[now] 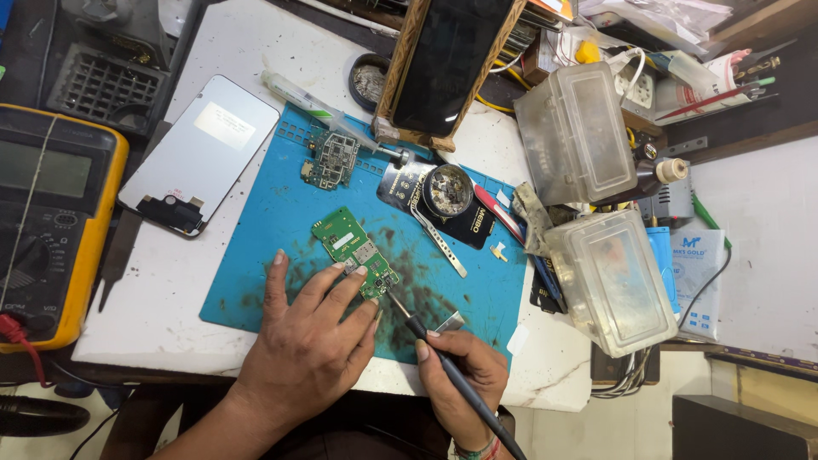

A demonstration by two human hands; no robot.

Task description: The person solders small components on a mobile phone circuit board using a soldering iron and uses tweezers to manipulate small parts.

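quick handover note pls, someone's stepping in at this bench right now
Left hand: fingers spread, pinning the small green circuit board flat on the blue mat.
Right hand: pen grip on the soldering iron, its tip at the board's lower right corner.
Nearby: a second, darker board at the mat's top, tweezers and a round tin right of the green board, phone back cover left of the mat.
Done: board laid out and steadied. Left: the work at that corner; whether any joint is finished cannot be told.
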